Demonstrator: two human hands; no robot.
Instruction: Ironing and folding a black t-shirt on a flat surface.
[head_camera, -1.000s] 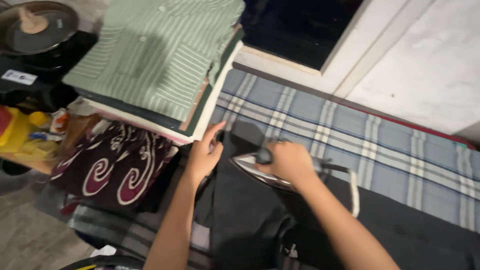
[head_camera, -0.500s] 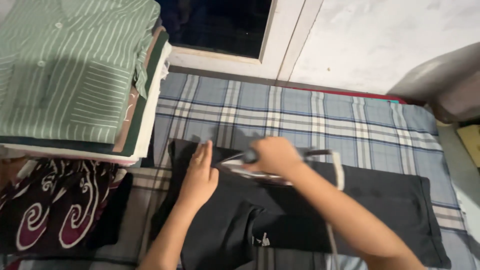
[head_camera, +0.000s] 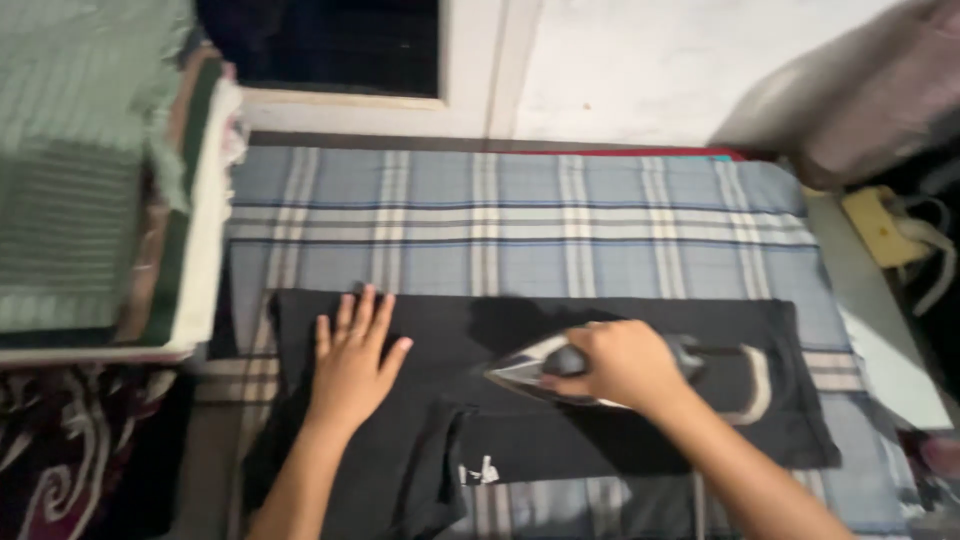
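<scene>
A black garment (head_camera: 600, 440) lies flat across a blue plaid cloth (head_camera: 520, 215). My right hand (head_camera: 622, 362) grips the handle of a clothes iron (head_camera: 530, 368), whose pointed soleplate faces left and rests on the garment's middle. My left hand (head_camera: 352, 358) lies palm down, fingers spread, on the garment's left end, a short way left of the iron's tip. A small white mark (head_camera: 478, 471) shows on the garment near its lower edge.
A stack of folded clothes topped by a green striped shirt (head_camera: 70, 230) sits at the left. Below it lies a maroon cloth with white swirls (head_camera: 60, 450). A dark window (head_camera: 330, 45) and white wall are behind. A yellow block with cords (head_camera: 885, 225) is at the right.
The view has swung right. My right hand slid the iron rightward along the garment, away from my left hand. My left hand now presses flat with its fingers spread.
</scene>
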